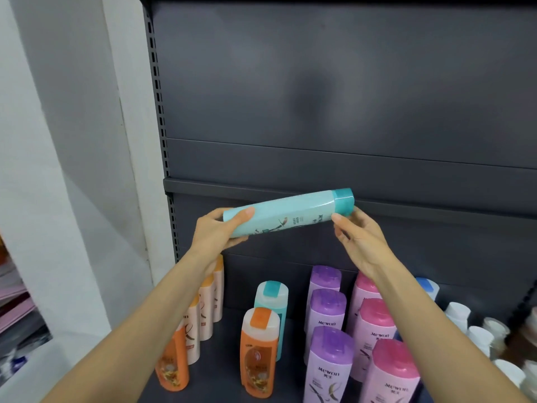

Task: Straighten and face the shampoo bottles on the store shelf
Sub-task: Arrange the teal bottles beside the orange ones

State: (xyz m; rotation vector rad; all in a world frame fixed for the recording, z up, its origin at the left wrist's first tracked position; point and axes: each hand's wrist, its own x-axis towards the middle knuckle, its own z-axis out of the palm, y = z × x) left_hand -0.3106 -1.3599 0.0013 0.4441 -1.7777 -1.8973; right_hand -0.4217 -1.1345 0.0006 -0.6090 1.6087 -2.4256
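Observation:
A teal shampoo bottle lies almost level in the air above the shelf, its darker cap pointing right. My left hand grips its base end, thumb on top. My right hand pinches the cap end from below. Beneath them, upright bottles stand in rows on the dark shelf: peach bottles at the left, orange bottles, one more teal bottle behind, purple bottles and pink bottles to the right.
The dark metal back panel rises behind the shelf, with a slotted upright at its left. White-capped containers crowd the far right. A white wall stands at the left.

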